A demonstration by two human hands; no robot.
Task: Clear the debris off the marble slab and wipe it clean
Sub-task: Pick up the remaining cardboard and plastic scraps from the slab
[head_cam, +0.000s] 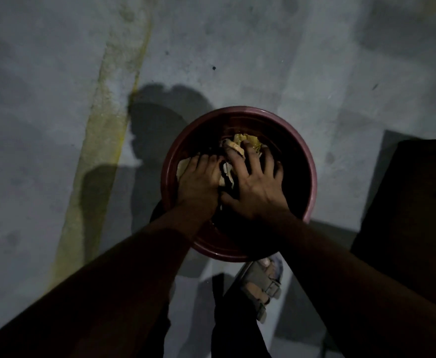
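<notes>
Seemingly mid-task: marble slab nowhere in frame, wiping not yet visible. Left of centre, left hand [199, 180] curled on pale rag [183, 165]. Right of it, right hand [257, 188] with fingers spread, pressing yellowish cloth [245, 142], all inside maroon bucket [311, 182] at centre.

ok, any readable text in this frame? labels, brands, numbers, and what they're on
None readable. The maroon bucket shows no print, nor does the cloth under the left hand and right hand. The sandal and the dark object at right are too dim to tell.
</notes>
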